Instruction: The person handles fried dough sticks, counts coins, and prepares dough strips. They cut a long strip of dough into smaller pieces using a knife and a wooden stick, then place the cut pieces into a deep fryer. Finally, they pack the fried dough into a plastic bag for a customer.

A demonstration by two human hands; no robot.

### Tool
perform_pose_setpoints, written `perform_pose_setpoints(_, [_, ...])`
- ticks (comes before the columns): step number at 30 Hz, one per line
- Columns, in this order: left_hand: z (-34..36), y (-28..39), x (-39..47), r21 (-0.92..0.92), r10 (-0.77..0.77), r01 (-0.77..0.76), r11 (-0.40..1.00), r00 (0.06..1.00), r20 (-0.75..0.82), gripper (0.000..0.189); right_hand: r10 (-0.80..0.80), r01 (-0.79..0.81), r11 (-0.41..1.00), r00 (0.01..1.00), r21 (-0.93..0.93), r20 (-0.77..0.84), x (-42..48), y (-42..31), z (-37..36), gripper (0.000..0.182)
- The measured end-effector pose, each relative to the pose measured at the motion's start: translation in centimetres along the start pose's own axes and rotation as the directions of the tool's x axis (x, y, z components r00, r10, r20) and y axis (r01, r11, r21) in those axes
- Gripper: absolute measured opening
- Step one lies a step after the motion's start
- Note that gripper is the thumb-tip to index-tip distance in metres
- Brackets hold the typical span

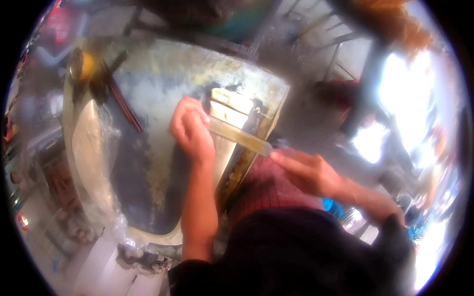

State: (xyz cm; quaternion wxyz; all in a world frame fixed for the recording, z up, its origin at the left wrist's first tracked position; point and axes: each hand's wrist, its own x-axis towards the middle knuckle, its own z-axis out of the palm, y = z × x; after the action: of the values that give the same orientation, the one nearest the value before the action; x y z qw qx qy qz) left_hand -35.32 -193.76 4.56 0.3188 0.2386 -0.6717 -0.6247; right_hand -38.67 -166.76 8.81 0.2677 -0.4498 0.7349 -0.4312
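A flat, yellowish, blade-like bar (240,137) spans between my two hands, slanting over a pale strip of what looks like dough (226,113). My left hand (190,127) is curled at its left end, and the fingers of my right hand (309,172) pinch its right end near the table edge. Crosswise pieces of the same pale material (231,99) lie just beyond the bar, with a dark gap between them and the strip. Part of the strip is hidden under the bar and behind my left wrist. Blur hides the bar's exact kind and its edge.
A long pale mass (90,155), partly under clear plastic film (111,129), lies along the left of the worn worktable (159,155). Dark red sticks (122,98) and a yellow round container (84,66) are at the back left. The table's right edge (276,114) runs close to my right hand.
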Motion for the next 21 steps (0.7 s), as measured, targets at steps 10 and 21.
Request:
perform_pose_setpoints(10, [-1.7, -5.0, -0.8, -0.005, -0.210, 0.210, 0.978, 0.976, -0.063, 0.017, 0.102, -0.097, 0.994, 0.990, -0.054, 0.098, 0.5, 2.7, 2.5, 0.073])
perform_pose_setpoints(21, [1.8, -3.3, -8.5, 0.006, -0.198, 0.198, 0.980, 0.979, 0.043, 0.020, 0.182, -0.173, 0.980, 0.977, -0.097, 0.106, -7.3, 0.1, -0.5, 0.072])
